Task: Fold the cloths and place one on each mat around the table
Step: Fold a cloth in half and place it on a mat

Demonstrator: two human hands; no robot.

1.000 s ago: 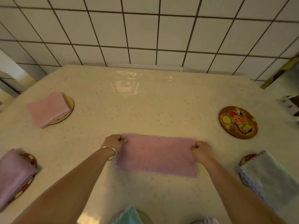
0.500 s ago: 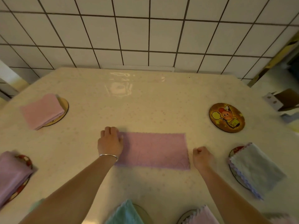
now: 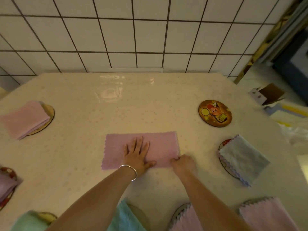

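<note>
- The pink cloth (image 3: 141, 150) is lying flat near the middle of the table (image 3: 83, 100), already folded into a long strip, with its long axis running left to right across the person's view and its short sides facing the mats on either side.
- The left hand (image 3: 137, 153) is lying palm-down on the middle of the strip with its fingers spread and pointing away from the person; this looks meant to pin the fabric so it does not slide and to mark the line of the next fold.
- The right hand (image 3: 183, 162) is curling at the strip's near right corner, with fingertips pinching the scalloped edge, probably readying to lift that end over towards the left.
- The bare cartoon mat (image 3: 215, 113) is sitting well apart to the far right with no cloth on it, so it is likely where this cloth is heading.
- The pale blue cloth (image 3: 241, 157) and the folded pink cloth (image 3: 25, 120) are already resting on their own mats at the right and far left, and more cloths are showing along the near edge.
</note>
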